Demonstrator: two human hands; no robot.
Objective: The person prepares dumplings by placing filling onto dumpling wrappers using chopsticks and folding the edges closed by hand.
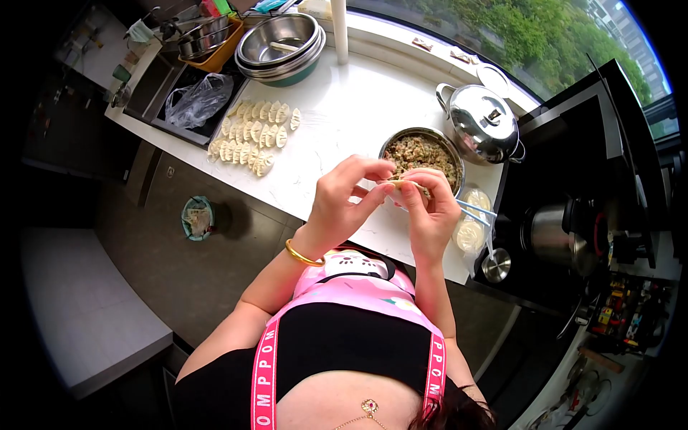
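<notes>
Both my hands meet over the counter's front part, just below a steel bowl of minced filling (423,154). A small piece of pale dough (398,183) is pinched between the fingertips of my left hand (351,197) and my right hand (430,211); my fingers hide much of it. Pale blue chopsticks (476,208) stick out to the right of my right hand. Beside them lie round dough wrappers (470,235) in clear plastic. Several pleated dumplings (251,132) sit in rows on the counter's left part.
Nested steel bowls (278,46) stand at the back left, near a plastic bag (201,100) by the sink. A lidded pot (486,122) is behind the filling bowl. Another pot (555,233) stands on the black stove at right. A small bin (197,218) is on the floor.
</notes>
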